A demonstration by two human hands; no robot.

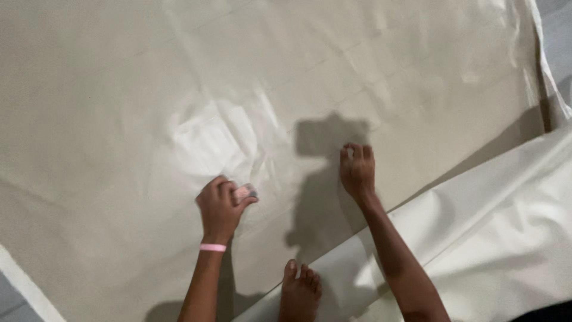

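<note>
Large cream sheet (179,89) covers nearly all the floor, smooth, slightly glossy, creased with soft wrinkles near its middle; grey floor (12,298) shows at the bottom-left and top-right corners. A second, whiter layer of sheet (506,220) lies folded over along the bottom-right edge. Two hands, one bare foot (300,292), one pink wristband (213,247). Left hand (221,207) is clenched around a small pinkish-grey chalk-like piece (245,192), pressed to the sheet near its middle. Right hand (357,169) rests released, fingers curled down on the sheet, holding nothing.
</note>
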